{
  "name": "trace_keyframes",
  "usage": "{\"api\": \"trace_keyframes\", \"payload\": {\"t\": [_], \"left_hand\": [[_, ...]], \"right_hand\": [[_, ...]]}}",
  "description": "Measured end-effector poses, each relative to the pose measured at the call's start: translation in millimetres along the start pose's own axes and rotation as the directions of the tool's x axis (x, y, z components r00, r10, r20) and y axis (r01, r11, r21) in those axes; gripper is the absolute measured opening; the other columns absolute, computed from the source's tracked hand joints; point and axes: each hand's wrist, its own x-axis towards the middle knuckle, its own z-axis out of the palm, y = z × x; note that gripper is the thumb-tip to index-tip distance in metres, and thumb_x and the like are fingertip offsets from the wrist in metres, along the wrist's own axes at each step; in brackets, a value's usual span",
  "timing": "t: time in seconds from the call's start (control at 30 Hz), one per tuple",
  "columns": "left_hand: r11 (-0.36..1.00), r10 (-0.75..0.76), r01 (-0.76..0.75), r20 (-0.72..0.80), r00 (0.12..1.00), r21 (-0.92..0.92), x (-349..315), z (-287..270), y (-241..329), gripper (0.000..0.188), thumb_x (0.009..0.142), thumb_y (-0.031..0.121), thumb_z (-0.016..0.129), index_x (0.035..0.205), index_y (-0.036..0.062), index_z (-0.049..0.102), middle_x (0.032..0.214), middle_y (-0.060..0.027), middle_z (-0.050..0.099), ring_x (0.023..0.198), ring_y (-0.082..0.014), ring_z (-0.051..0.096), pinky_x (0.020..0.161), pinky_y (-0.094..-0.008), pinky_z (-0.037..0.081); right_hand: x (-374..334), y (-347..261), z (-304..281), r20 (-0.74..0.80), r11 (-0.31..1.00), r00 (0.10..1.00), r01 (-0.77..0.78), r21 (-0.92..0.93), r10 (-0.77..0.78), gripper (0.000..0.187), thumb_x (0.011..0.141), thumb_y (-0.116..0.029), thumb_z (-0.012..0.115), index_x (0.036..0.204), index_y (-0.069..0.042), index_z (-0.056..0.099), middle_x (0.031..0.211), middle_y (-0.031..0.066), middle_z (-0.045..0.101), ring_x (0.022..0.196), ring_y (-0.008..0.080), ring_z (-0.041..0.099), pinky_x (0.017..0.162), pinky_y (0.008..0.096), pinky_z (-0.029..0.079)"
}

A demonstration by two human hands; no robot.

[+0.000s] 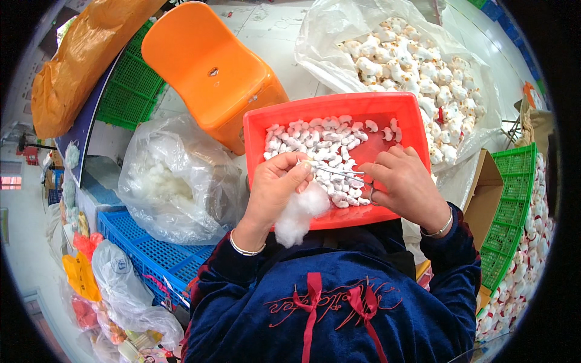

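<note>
Over a red plastic tub [336,101], both my hands work close together. My left hand [275,184] is closed, with a tuft of white fibre stuffing [298,218] hanging below its fingers. Something small and pale is pinched at its fingertips, mostly hidden. My right hand [402,181] grips slim metal forceps [339,172] with scissor-like handles, whose tip points left and meets the left fingertips. Beneath lie many small white curved stuffed pieces [302,136], spread over the tub's floor, with bare red showing toward the right.
An orange plastic stool [203,66] stands beyond the tub. To the left, a clear bag of stuffing [169,181] sits near a blue crate [142,248]. A large bag of white stuffed figures [417,78] lies far right. A green crate [511,212] and cardboard box [484,190] stand right.
</note>
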Motion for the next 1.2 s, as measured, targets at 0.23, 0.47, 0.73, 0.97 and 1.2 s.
{"api": "trace_keyframes", "payload": {"t": [0.23, 0.47, 0.73, 0.97, 1.2], "left_hand": [[0.997, -0.016, 0.014, -0.024, 1.000, -0.071, 2.6, -6.7, 1.4, 0.016, 0.099, 0.007, 0.067, 0.114, 0.0001, 0.068, 0.085, -0.0041, 0.067, 0.069, -0.0067, 0.055, 0.065, -0.0205, 0.045], [0.999, 0.025, -0.027, -0.061, 0.998, -0.030, 0.5, 1.6, 1.1, 0.015, 0.099, 0.006, 0.066, 0.113, 0.0006, 0.070, 0.084, -0.0033, 0.067, 0.070, -0.0056, 0.055, 0.064, -0.0196, 0.044], [0.965, 0.040, -0.057, 0.072, 0.997, 0.255, 4.7, -2.6, 0.7, 0.018, 0.098, 0.003, 0.068, 0.115, -0.0037, 0.073, 0.088, -0.0051, 0.071, 0.074, -0.0079, 0.061, 0.068, -0.0216, 0.049], [0.688, 0.543, -0.402, -0.061, 0.837, 0.604, 0.0, 21.6, -5.4, 0.018, 0.098, 0.002, 0.068, 0.114, -0.0049, 0.073, 0.088, -0.0071, 0.073, 0.079, -0.0108, 0.067, 0.071, -0.0242, 0.053], [0.840, 0.506, -0.406, -0.248, 0.826, 0.360, 1.3, 29.5, -4.3, 0.018, 0.099, -0.001, 0.065, 0.115, -0.0041, 0.073, 0.096, -0.0079, 0.076, 0.082, -0.0099, 0.069, 0.074, -0.0248, 0.055]], "right_hand": [[-3.1, 2.1, -2.7, -0.037, 0.990, 0.998, -0.039, 0.135, 0.044, 0.046, 0.073, -0.025, 0.084, 0.113, -0.008, 0.070, 0.098, 0.0093, 0.062, 0.096, 0.0300, 0.059, 0.084, 0.0431, 0.045], [-1.1, 0.2, 7.0, 0.046, 0.988, 0.997, -0.064, 0.143, 0.058, 0.036, 0.077, -0.025, 0.082, 0.107, -0.007, 0.072, 0.089, 0.0115, 0.063, 0.089, 0.0321, 0.063, 0.078, 0.0459, 0.047], [5.2, 10.7, 7.9, 0.350, 0.825, 0.937, -0.202, 0.528, 0.005, 0.034, 0.084, -0.028, 0.083, 0.098, 0.001, 0.074, 0.072, 0.0146, 0.065, 0.067, 0.0274, 0.065, 0.065, 0.0394, 0.050], [-0.1, -61.6, 48.5, 0.469, -0.024, 0.869, -0.471, 0.882, 0.158, 0.027, 0.096, -0.024, 0.077, 0.106, 0.001, 0.074, 0.075, -0.0051, 0.062, 0.072, 0.0045, 0.055, 0.064, 0.0248, 0.047], [8.5, -67.2, 70.3, 0.063, 0.593, 0.940, -0.262, 0.761, 0.334, 0.034, 0.090, -0.027, 0.080, 0.105, 0.002, 0.071, 0.075, 0.0111, 0.065, 0.070, 0.0172, 0.063, 0.062, 0.0331, 0.051]]}}
